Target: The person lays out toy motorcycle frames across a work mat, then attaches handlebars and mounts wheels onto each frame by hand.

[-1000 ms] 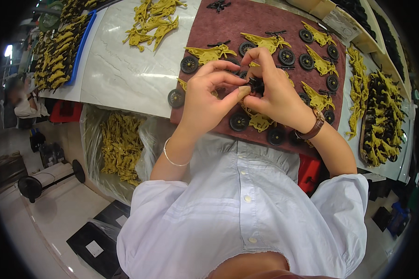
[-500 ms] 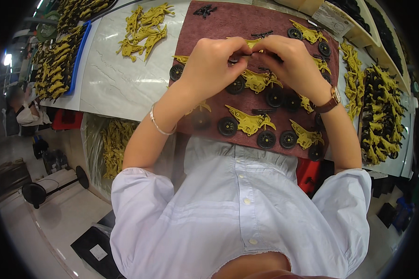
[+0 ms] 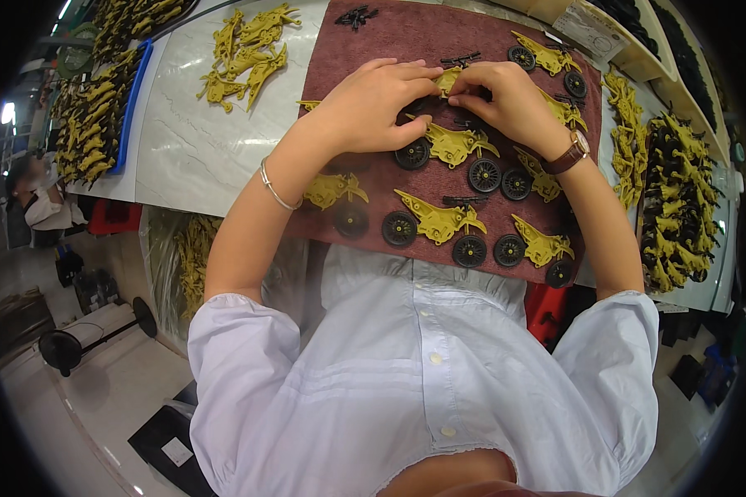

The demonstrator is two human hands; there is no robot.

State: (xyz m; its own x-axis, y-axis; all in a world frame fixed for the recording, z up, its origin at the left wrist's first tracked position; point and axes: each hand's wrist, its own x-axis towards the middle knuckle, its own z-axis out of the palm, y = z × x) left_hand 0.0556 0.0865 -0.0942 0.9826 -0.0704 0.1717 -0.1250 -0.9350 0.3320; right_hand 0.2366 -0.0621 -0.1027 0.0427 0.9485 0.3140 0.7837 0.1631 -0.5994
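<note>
A yellow toy motorcycle body [image 3: 448, 80] lies on the dark red cloth [image 3: 365, 199], partly hidden between my hands. My left hand [image 3: 377, 103] spans its left side, fingers stretched out and thumb apart, over a black wheel that is mostly covered. My right hand [image 3: 506, 99] is closed in a pinch at the right edge of this body; its fingertips partly hide what they grip. Just nearer lies another yellow toy motorcycle body [image 3: 452, 147] with black spoked wheels [image 3: 483, 175] beside it. A black handlebar piece [image 3: 460, 60] rests beyond my fingers.
More yellow bodies with wheels [image 3: 435, 219] lie across the cloth. Several loose yellow bodies [image 3: 249, 54] are on the white table at left, beside a blue-edged tray [image 3: 139, 108]. Yellow-and-black assemblies [image 3: 680, 207] are piled at right. A person [image 3: 46, 195] sits at far left.
My hands have moved apart from their shared pinch. The left has shifted left and opened, while the right stays pinched by the yellow body. The view has shifted slightly.
</note>
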